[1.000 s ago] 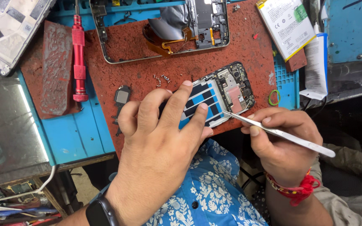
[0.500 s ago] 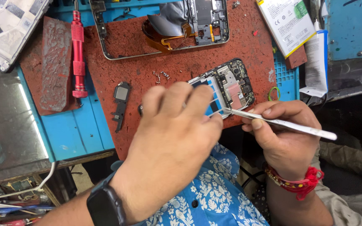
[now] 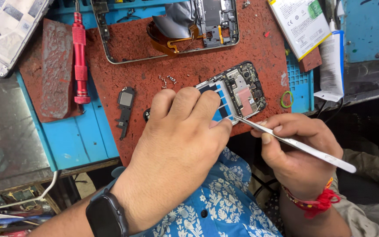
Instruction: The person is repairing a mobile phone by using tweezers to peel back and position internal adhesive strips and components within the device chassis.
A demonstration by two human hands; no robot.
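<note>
An opened phone (image 3: 242, 90) with its circuit board and blue battery bay exposed lies on a worn red mat (image 3: 189, 57). My left hand (image 3: 180, 149) covers the phone's lower half, its fingers curled over it and holding it down. My right hand (image 3: 299, 153) grips metal tweezers (image 3: 294, 142), whose tip touches the phone's lower edge by the blue bay. Several tiny screws (image 3: 167, 80) lie on the mat just above my left fingers.
A second phone frame (image 3: 172, 26) with an orange flex cable lies at the mat's top. A red screwdriver (image 3: 80, 57), a small black speaker part (image 3: 125, 103), a battery (image 3: 301, 24), a green ring (image 3: 287, 99) and a blue mat (image 3: 75, 136) surround the work.
My left hand has curled from spread fingers into a tighter hold and slid down-left over the phone. The tweezer tip moved in to the phone's lower edge.
</note>
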